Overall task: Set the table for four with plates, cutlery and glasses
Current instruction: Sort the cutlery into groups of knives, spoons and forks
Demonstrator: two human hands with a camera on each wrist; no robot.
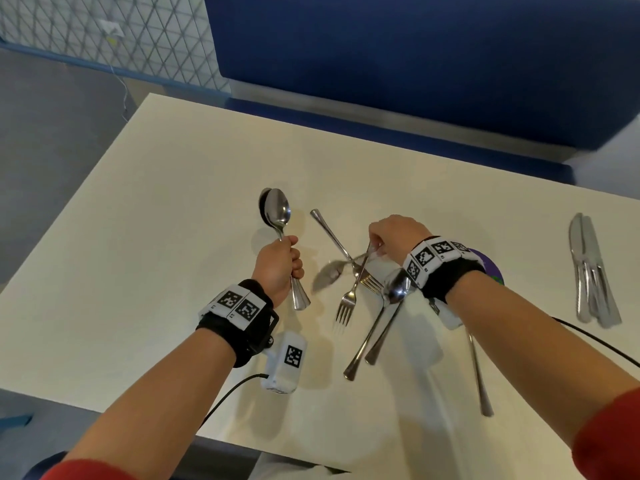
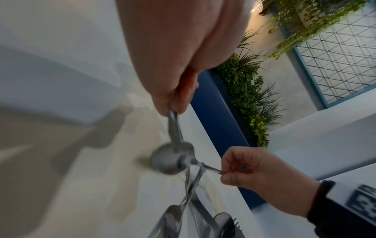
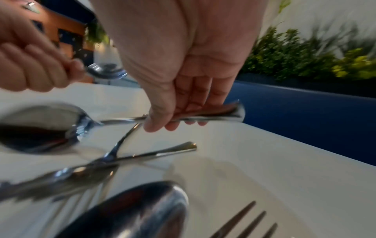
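Note:
My left hand (image 1: 291, 259) grips the handles of two stacked spoons (image 1: 277, 211), held upright with their bowls up, above the white table (image 1: 173, 209). My right hand (image 1: 375, 245) pinches the handle of another spoon (image 1: 327, 275), blurred and lifted just off a loose pile of cutlery. In the right wrist view the thumb and fingers (image 3: 156, 125) close on that spoon's handle (image 3: 213, 115). Two forks (image 1: 346, 299) lie crossed under it. Two more spoons (image 1: 394, 289) lie beside the right wrist. In the left wrist view the held spoons (image 2: 173, 159) hang over the pile.
Several knives (image 1: 592, 271) lie together at the table's right side. A purple round item (image 1: 490, 268) shows partly behind the right wrist. One more cutlery handle (image 1: 479, 375) lies under the right forearm. A blue bench (image 1: 415, 64) runs along the far edge.

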